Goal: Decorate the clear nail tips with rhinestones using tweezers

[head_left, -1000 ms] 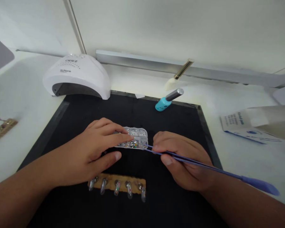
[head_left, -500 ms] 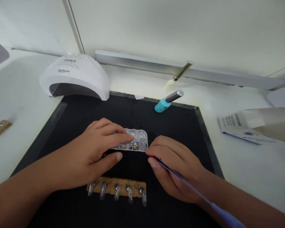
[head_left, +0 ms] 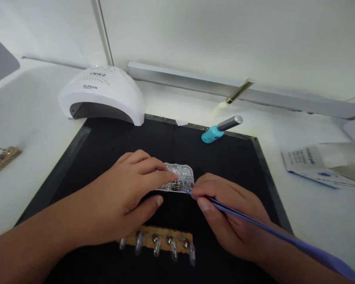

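Left hand (head_left: pixel 136 193) resting fingers on rhinestone case (head_left: pixel 186 171), right hand (head_left: pixel 230 213) gripping purple tweezers (head_left: pixel 263 226), tips at the case, turquoise polish bottle (head_left: pixel 212 134) beyond.

the case (head_left: pixel 186 171) is steadied by the left hand (head_left: pixel 133 191); the tweezers (head_left: pixel 254 223), tips at its near right corner, are held in the right hand (head_left: pixel 233 215).

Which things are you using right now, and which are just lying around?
Being used:
- purple tweezers, in the right hand
- case of tiny gems, under the left hand
- strip with nail tips, probably, as it's close by

Just lying around:
- white lamp
- turquoise bottle
- gold-handled brush
- alcohol pads box
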The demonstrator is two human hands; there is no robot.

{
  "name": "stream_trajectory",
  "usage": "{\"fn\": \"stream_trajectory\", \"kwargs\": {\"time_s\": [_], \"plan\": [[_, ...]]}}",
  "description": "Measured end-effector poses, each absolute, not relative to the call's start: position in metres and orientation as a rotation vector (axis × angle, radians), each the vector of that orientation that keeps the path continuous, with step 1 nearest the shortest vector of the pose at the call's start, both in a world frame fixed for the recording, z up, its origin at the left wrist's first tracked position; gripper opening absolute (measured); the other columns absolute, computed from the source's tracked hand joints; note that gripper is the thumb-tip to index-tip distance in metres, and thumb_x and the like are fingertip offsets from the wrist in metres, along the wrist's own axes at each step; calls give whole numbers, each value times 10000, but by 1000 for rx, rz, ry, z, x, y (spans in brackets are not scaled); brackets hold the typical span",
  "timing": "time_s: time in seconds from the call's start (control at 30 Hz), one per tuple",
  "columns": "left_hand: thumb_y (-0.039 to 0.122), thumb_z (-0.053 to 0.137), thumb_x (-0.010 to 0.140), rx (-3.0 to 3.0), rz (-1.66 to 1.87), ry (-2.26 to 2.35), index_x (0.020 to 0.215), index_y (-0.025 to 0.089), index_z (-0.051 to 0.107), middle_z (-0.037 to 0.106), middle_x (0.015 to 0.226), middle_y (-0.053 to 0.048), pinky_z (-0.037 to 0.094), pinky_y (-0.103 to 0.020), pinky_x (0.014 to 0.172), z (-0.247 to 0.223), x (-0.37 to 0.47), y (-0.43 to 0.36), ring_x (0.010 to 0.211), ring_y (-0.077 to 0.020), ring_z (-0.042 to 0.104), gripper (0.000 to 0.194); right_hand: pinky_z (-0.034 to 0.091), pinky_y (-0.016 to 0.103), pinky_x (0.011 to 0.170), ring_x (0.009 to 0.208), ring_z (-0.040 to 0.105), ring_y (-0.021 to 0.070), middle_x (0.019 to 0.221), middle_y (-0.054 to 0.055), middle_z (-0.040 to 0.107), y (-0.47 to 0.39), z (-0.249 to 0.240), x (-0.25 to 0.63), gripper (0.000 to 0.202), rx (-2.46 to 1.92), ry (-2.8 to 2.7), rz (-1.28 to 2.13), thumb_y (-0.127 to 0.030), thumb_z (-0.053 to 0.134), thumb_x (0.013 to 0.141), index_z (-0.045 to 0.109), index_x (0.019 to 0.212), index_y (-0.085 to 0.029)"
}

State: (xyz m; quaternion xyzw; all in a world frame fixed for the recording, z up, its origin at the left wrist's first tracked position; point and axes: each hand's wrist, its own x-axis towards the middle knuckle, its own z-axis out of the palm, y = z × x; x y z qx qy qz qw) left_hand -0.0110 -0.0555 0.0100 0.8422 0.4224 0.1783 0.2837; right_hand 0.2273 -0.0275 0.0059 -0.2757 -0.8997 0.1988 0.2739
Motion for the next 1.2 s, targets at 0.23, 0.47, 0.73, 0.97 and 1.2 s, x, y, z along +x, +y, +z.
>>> {"fn": "stream_trajectory", "kwargs": {"time_s": [0.23,0.47,0.73,0.97,1.2], "plan": [[189,461,965,2244,482,1077,1304,304,522,612,1186,-14,437,-402,863,12,-10,-54,1023,-217,525,363,552,307,627,726,634,177,803,51,647,-29,5,233,158,-696,-2426,500,-92,465,888,534,984,-196],[158,479,935,2258,584,1138,1208,242,588,586,1139,-40,460,-354,838,10,-10,-53,1000,-201,517,306,537,303,599,708,637,175,772,44,638,-28,6,236,140,-641,-2428,554,-86,468,891,524,953,-198],[311,680,840,2353,385,1308,1285,262,533,606,1160,-25,454,-425,880,4,-12,-44,1025,-238,524,471,517,280,594,706,612,148,785,41,628,-25,2,238,128,-606,-2398,582,-79,458,907,533,944,-175],[192,678,836,2518,485,1247,1285,235,514,575,1138,-38,472,-367,841,5,-9,-50,993,-220,511,481,575,310,665,779,665,180,789,55,666,-34,6,237,108,-548,-2482,257,-96,459,908,531,914,-177],[192,660,854,2574,488,1255,1297,215,495,568,1134,-55,475,-375,819,4,-8,-51,971,-229,509,473,575,300,630,745,668,186,745,65,662,-32,7,234,127,-453,-2522,134,-88,447,907,508,835,-173]]}}
